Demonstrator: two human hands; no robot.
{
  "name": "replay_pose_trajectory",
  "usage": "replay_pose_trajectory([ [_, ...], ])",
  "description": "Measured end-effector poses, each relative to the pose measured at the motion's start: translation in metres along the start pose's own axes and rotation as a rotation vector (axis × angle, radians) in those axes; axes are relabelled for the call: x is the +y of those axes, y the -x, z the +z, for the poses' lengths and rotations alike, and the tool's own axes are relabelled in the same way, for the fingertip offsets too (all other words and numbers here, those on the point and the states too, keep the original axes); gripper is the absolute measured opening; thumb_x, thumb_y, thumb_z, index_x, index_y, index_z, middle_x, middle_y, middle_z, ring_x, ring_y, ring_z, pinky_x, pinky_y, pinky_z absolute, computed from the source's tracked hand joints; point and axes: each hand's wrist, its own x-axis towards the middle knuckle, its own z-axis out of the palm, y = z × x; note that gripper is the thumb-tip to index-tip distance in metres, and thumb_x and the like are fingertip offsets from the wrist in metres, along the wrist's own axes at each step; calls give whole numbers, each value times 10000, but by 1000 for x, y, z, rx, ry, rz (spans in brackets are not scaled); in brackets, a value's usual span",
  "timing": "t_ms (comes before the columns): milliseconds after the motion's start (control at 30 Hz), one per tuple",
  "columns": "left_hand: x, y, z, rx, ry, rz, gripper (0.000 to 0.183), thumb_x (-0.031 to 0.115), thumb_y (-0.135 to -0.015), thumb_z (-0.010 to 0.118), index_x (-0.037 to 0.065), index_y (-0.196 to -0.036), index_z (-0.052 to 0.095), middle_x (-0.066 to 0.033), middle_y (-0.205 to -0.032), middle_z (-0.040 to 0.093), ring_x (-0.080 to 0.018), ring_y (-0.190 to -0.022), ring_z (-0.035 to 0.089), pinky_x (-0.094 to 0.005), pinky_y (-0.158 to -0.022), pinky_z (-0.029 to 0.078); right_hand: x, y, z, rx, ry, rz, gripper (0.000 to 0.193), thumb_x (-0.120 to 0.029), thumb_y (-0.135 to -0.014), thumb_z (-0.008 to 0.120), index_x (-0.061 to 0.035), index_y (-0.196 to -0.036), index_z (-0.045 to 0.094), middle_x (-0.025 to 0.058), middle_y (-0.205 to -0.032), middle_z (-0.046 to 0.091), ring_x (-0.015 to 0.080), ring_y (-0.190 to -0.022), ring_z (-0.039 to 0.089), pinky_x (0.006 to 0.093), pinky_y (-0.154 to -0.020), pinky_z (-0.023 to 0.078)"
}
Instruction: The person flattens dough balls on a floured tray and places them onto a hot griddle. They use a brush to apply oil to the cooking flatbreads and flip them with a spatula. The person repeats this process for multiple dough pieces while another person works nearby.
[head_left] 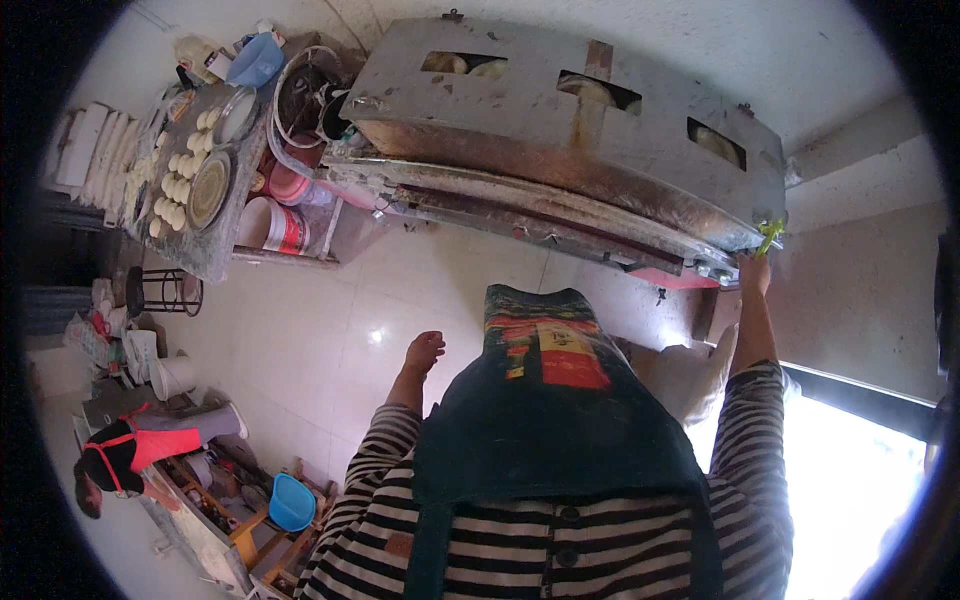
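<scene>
My right hand [755,268] reaches to the right end of a long grey metal cover [480,110], its fingers closed on a bright green strip [769,236] at the cover's corner. Whether the strip is a leaf or a tie on the cover is too small to tell. Pale rounded pieces [590,92] show through the cover's cut-out windows. Beneath it runs a grimy metal base with knobs [712,272] near my right hand. My left hand [425,350] hangs over the floor beside my dark green apron [560,430], fingers loosely curled with nothing seen in them.
At the left stands a floury table [215,245] with several dough balls [178,190] and a round tray [209,190]. A bucket [262,222] sits below it, near a stool [170,292]. Lower left, another person [125,455] works by a blue basin [292,502].
</scene>
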Motion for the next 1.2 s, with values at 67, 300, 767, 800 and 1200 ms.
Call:
replay_pose_trajectory([
  [67, -8, 1, -12, -1, 50, 12, 312, 304, -850, 535, 92, -1078, 556, -47, -876, 642, -132, -719, 598, -272, -535, 426, -5, -1, 3, -45, 169, -29, 291, -266, -695, 614, -36, -857, 540, 167, -808, 605, 347, -773, 593, 444, -736, 451],
  [300, -97, 14, -62, 68, 63, -102, 332, 354, -858, 536, 99, -1072, 535, -47, -885, 632, -144, -728, 600, -293, -555, 441, -10, -13, 10, -132, 496, -105, 485, -358, -756, 571, 71, -976, 517, 274, -1061, 534, 382, -1003, 541, 429, -857, 436],
  [767, -90, 9, -34, 36, 125, -98, 345, 350, -863, 547, 90, -1089, 533, -47, -896, 638, -144, -750, 605, -291, -591, 441, 0, -21, 10, -230, 533, -152, 577, -401, -779, 556, 89, -1078, 509, 270, -1127, 505, 369, -1055, 512, 419, -912, 410],
  [800, -82, 7, -28, 36, 145, -91, 344, 349, -863, 543, 90, -1089, 533, -46, -890, 637, -143, -741, 603, -289, -588, 440, 3, -20, 14, -227, 512, -125, 581, -397, -778, 565, 90, -1088, 502, 272, -1125, 507, 369, -1058, 511, 421, -911, 410],
  [1200, -51, -13, -28, 72, 76, -108, 357, 332, -849, 539, 78, -1099, 537, -66, -907, 632, -157, -740, 602, -298, -569, 442, 15, -27, 25, -339, 577, -51, 587, -315, -835, 528, 55, -1250, 341, 235, -1240, 439, 338, -1130, 479, 420, -926, 411],
])
